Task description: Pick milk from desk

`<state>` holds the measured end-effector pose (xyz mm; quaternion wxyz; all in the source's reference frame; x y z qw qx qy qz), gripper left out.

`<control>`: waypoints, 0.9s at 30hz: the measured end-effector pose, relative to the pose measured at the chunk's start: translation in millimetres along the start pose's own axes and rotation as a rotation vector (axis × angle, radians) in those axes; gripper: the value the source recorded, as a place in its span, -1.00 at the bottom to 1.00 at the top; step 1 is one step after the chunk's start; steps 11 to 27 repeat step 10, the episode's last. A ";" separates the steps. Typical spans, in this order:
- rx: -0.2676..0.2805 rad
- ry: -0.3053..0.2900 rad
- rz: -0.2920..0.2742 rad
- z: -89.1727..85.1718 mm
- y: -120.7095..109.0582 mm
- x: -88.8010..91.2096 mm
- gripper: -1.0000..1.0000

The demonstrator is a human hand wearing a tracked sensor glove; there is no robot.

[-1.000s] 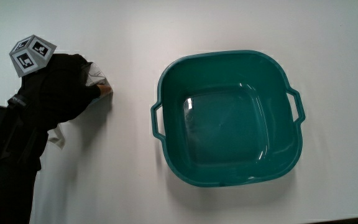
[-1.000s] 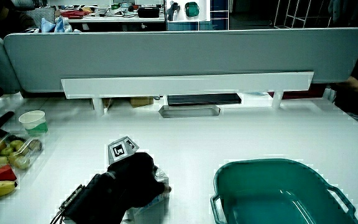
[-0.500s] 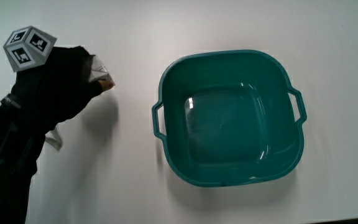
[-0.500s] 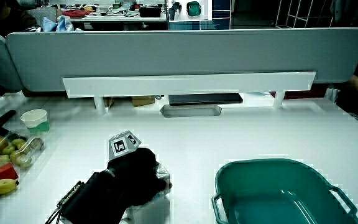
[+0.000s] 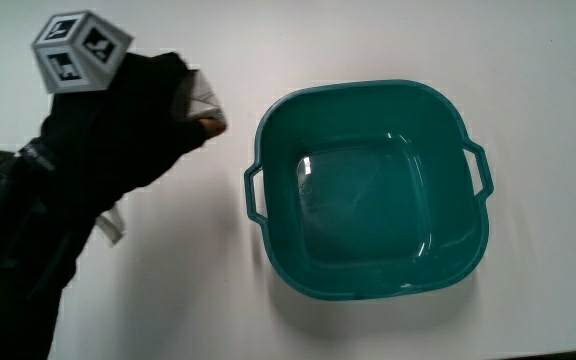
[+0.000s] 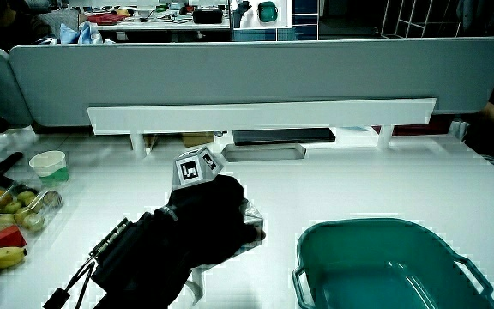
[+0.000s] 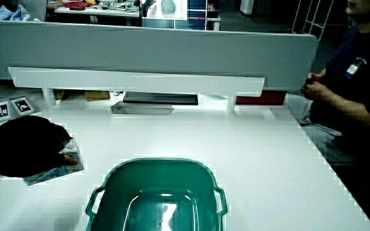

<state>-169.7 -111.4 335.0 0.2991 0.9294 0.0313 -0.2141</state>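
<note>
Teal basin (image 5: 368, 290) on white table (image 5: 168, 300)

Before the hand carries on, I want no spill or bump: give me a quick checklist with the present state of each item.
1. Hand closed on the milk pack: ok.
2. Pack lifted off the table: ok, in a side view it hangs above the surface.
3. Pack intact and sealed: cannot tell, mostly covered.
4. Teal basin beside the hand, not touching: ok.
5. Basin empty: ok.

You see a teal basin (image 5: 368, 190) on your white desk (image 5: 368, 40), a black glove on your hand (image 5: 118, 140), and its cube (image 5: 80, 48) patterned black-and-white
</note>
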 end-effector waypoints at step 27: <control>0.053 0.120 -0.164 -10.4 -0.2 55.2 1.00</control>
